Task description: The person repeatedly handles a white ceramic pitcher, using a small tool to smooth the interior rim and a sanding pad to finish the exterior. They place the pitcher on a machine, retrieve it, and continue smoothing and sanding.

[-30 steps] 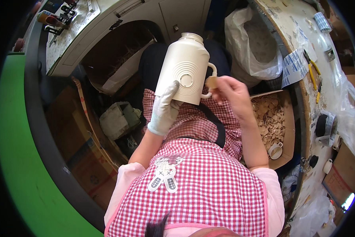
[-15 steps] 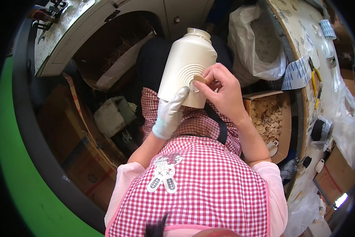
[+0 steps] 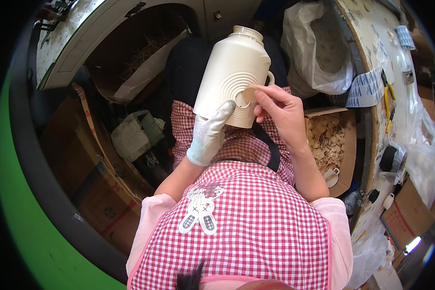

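Observation:
A cream plastic flask body (image 3: pixel 217 72) with an open neck, a side handle and concentric rings rests tilted over my lap. My left hand (image 3: pixel 210 135), in a pale grey glove, grips its lower end, thumb lying on the front just left of the rings. Between the bare thumb and finger of my right hand (image 3: pixel 285 116) is a thin, pale round disc (image 3: pixel 250 90), held at a slant against the round recess in the middle of the rings. The handle (image 3: pixel 270 77) shows behind my right fingers.
An open carton (image 3: pixel 326 140) of pale discs sits at my right, below a white plastic bag (image 3: pixel 314 53). The right-hand bench (image 3: pixel 353 34) holds pliers (image 3: pixel 386 104), plastic sheeting and a black roll (image 3: pixel 387 158). A grey block (image 3: pixel 132 135) and cardboard (image 3: pixel 67 145) lie at my left.
My right hand has moved left from beside the handle onto the ringed middle with the disc, which now tilts at the recess. The flask and my left hand have shifted slightly.

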Action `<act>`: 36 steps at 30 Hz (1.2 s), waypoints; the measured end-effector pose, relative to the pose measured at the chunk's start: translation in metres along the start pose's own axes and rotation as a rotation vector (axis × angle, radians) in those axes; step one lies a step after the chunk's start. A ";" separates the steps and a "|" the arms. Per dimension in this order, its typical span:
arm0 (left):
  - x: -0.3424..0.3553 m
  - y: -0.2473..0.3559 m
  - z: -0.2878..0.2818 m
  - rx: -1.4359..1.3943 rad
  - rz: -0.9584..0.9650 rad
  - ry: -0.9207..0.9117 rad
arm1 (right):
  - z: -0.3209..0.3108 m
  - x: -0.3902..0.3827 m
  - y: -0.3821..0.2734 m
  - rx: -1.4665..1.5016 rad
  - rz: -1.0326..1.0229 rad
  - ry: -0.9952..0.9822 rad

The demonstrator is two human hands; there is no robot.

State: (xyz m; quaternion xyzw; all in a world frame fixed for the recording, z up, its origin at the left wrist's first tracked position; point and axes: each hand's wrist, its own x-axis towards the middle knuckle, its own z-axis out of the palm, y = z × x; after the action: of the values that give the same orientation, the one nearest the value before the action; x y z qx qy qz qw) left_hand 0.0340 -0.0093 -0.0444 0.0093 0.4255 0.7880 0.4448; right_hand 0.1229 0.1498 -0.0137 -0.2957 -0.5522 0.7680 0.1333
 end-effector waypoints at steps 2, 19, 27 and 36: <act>-0.001 -0.002 0.000 0.005 -0.019 0.015 | 0.000 -0.003 0.002 -0.077 0.046 -0.004; -0.009 -0.007 0.001 0.263 0.143 0.043 | -0.020 -0.012 0.007 -0.022 0.378 -0.145; 0.004 -0.005 -0.022 0.440 0.283 0.105 | -0.005 0.015 0.043 -0.388 0.145 0.128; 0.003 0.005 -0.032 0.577 0.463 -0.078 | 0.007 0.030 0.038 -0.399 -0.110 0.104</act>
State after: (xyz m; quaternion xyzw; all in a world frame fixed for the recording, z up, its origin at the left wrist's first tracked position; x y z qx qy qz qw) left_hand 0.0158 -0.0300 -0.0624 0.2602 0.5996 0.7144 0.2497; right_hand 0.0996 0.1465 -0.0561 -0.3249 -0.7010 0.6187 0.1420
